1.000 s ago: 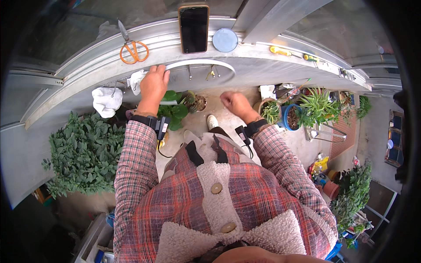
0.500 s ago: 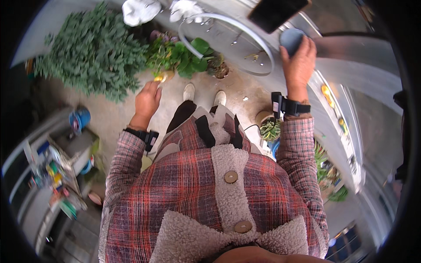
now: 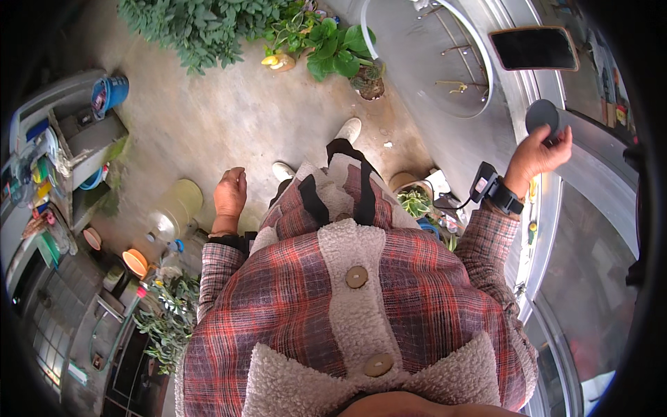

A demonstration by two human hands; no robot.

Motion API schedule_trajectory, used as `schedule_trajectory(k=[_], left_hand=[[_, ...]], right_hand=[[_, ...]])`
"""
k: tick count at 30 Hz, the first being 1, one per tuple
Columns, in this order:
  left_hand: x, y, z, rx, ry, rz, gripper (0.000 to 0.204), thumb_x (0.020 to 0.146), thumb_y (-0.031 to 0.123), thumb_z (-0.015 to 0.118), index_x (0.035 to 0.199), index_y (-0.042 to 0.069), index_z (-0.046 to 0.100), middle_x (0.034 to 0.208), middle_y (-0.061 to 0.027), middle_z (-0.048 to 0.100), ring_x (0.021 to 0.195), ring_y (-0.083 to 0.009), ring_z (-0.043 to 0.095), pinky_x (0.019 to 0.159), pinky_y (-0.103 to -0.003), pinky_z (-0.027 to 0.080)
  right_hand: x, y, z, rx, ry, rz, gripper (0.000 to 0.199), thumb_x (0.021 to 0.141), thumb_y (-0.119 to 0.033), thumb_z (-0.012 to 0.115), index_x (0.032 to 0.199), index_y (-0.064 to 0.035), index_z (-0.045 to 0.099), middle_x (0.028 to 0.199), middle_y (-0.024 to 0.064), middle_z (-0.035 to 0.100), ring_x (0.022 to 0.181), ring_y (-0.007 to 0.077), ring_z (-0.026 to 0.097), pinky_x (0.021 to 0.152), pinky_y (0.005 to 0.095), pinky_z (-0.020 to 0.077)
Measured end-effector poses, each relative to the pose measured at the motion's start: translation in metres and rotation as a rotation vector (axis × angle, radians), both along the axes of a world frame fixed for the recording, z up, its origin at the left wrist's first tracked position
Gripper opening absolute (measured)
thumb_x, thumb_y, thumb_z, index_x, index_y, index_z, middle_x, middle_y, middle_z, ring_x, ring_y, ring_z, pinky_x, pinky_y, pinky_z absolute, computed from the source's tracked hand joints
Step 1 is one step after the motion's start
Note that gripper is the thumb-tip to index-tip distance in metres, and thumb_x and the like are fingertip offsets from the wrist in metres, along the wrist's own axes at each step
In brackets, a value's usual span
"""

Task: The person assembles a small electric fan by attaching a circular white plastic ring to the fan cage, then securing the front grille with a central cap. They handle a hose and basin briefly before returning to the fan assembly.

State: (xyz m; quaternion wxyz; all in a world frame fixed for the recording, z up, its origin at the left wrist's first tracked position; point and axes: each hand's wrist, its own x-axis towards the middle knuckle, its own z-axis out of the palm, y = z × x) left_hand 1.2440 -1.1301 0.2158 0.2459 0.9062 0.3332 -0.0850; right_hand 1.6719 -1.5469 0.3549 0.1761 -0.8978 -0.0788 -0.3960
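Observation:
My right hand (image 3: 540, 158) reaches out at the right beside the metal window frame. Thumb and fingers grip the lower edge of a dark grey round disc (image 3: 540, 115); what kind of thing it is cannot be made out. My left hand (image 3: 230, 193) hangs low over the floor with its fingers curled together, and nothing shows in it. A dark rectangular screen or mirror with a brownish edge (image 3: 533, 48) stands just beyond the disc.
A round clear-topped table with a pale rim (image 3: 490, 69) stands ahead right. Potted plants (image 3: 333, 52) and a leafy bush (image 3: 201, 28) lie ahead. At left are a blue bucket (image 3: 111, 94), a cluttered shelf (image 3: 87, 156) and a yellowish container (image 3: 182, 201). A potted plant (image 3: 415, 201) sits near my right leg.
My body and view have turned right, and my feet have stepped. My right hand and the disc are farther right, with the disc tilted differently. My left hand has drawn back toward my body.

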Motion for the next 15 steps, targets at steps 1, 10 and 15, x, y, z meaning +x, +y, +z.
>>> schedule_trajectory(k=[1,10,15], left_hand=[[-0.008,0.001,0.0,-0.063,-0.016,0.054,0.016,0.088,0.015,0.061,0.101,0.007,0.066,0.096,-0.0156,0.067,0.079,-0.0313,0.066,0.068,-0.039,0.054],[-0.072,0.043,0.071,-0.707,-0.392,0.047,0.039,0.086,0.008,0.064,0.124,0.007,0.058,0.1,-0.0045,0.065,0.077,-0.0107,0.06,0.07,-0.025,0.051],[-0.128,0.077,0.108,-0.753,-0.671,0.041,0.027,0.088,0.022,0.065,0.108,0.004,0.062,0.086,-0.0137,0.066,0.073,-0.0214,0.064,0.068,-0.032,0.052]], right_hand=[[-0.008,0.011,0.012,0.067,-0.025,-0.022,0.048,0.081,-0.001,0.065,0.126,-0.0018,0.049,0.104,0.0119,0.053,0.099,0.0255,0.057,0.084,0.0346,0.0499],[-0.244,0.281,-0.005,0.617,1.564,1.055,0.027,0.088,-0.002,0.063,0.114,-0.0103,0.059,0.103,-0.0023,0.06,0.092,0.0087,0.057,0.079,0.0247,0.0479],[-0.347,0.395,-0.004,0.006,1.65,1.682,0.017,0.087,-0.001,0.062,0.104,-0.0009,0.059,0.097,0.0033,0.059,0.091,0.0099,0.058,0.081,0.0254,0.0476]])
